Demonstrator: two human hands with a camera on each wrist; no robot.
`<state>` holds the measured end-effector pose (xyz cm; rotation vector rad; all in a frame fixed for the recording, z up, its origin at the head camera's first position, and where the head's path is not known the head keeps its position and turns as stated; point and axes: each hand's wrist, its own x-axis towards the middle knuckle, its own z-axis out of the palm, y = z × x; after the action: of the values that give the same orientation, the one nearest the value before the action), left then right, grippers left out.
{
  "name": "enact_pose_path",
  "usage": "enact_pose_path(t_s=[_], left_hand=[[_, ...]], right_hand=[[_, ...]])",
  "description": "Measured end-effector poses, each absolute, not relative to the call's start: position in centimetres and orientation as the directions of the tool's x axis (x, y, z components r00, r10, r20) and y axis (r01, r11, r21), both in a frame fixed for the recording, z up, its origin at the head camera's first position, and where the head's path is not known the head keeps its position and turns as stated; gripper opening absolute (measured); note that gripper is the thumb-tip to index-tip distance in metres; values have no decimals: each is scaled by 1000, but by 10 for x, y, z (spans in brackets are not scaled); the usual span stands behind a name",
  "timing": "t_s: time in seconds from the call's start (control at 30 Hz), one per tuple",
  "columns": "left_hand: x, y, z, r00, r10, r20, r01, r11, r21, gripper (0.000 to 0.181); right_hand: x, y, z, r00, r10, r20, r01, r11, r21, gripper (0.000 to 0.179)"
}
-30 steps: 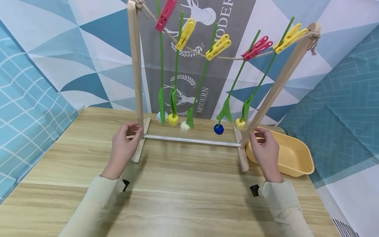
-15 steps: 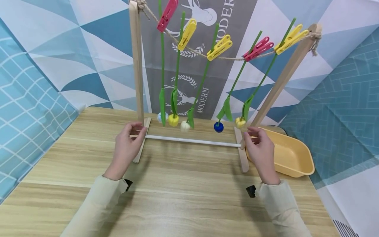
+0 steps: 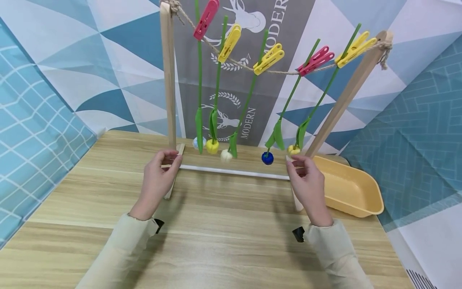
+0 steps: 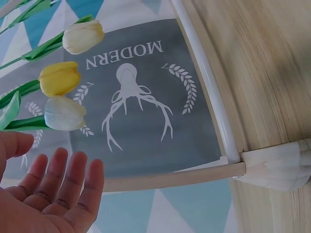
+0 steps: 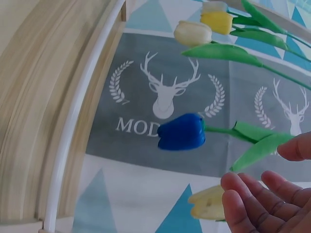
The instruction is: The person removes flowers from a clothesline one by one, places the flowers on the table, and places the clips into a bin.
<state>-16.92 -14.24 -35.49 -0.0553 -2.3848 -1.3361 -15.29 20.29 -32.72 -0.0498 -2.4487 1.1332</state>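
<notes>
Several artificial tulips hang upside down, clipped by red and yellow clothespins to a twine rope between two wooden posts. From left come a pale blue tulip (image 3: 199,142), a yellow tulip (image 3: 212,147), a white tulip (image 3: 226,155), a dark blue tulip (image 3: 267,158) and a light yellow tulip (image 3: 294,150). My left hand (image 3: 160,180) is near the foot of the left post (image 3: 169,80), fingers loosely bent and holding nothing. Beside the light yellow tulip, my right hand (image 3: 307,186) has its fingers relaxed, with nothing in them. It hides part of the right post's base.
A white rod (image 3: 231,171) joins the two posts low down. Behind the right hand, a yellow plastic basin (image 3: 355,188) stands on the wooden table (image 3: 223,241). Patterned cloth (image 3: 137,52) hangs at the back. The twine (image 3: 281,72) sags between the post tops.
My right hand has moved left, from beside the right post toward the light yellow tulip. My left hand has shifted slightly right. The tulips stay clipped on the twine.
</notes>
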Motion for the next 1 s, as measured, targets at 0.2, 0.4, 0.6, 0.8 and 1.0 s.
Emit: enact_pose_path(t_s=[0.2,0.4,0.6,0.8,1.0], left_hand=[[-169,-140,-351,-914,-157,374,241,532,812,31],[-168,-137,-347,-908,-163,387,255,518,816,32],[-168,-133,-343,-900,-184,395,262,495,828,32],[-167,-127,-340,-883,-192,427,300,468,831,29],[-168,-124,-333,-878,-180,444,324,460,827,31]], right_hand=[[-154,193,-324,-909,187,372,-178,633,-753,31],[-155,179,-318,-922,158,355,-194,603,-774,30],[-157,167,-313,-920,128,370,-237,570,-787,29],[-159,158,-311,-910,92,405,-295,544,-786,26],[-163,147,-306,-877,69,476,-372,532,-761,22]])
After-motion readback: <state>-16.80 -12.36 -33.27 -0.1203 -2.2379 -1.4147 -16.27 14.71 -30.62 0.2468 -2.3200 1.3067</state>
